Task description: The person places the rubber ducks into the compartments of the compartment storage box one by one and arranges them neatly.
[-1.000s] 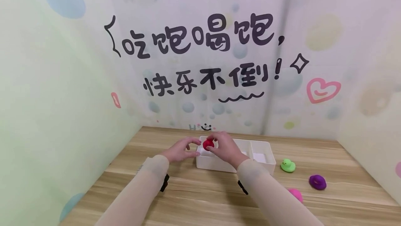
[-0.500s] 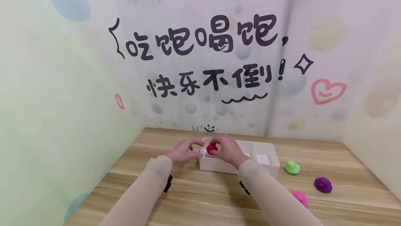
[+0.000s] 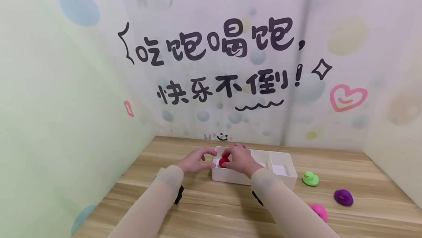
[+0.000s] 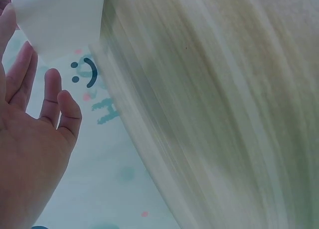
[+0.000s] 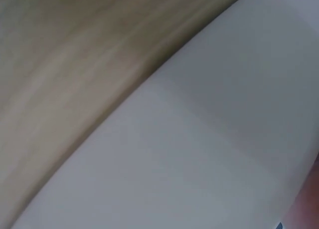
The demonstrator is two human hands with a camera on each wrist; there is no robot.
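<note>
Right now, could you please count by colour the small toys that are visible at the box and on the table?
Red toy: 1, held by the right hand at the white box
Green duck: 1
Purple toy: 1
Pink toy: 1, partly hidden
Total: 4 visible; the hand hides part of the box's inside.

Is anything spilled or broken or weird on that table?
Nothing stands out; no spill or breakage shows. The white box sits flat, the right hand holds the red toy in the box's leftmost compartment, and the green duck stands upright. The pink toy is partly hidden behind a sleeve.
</note>
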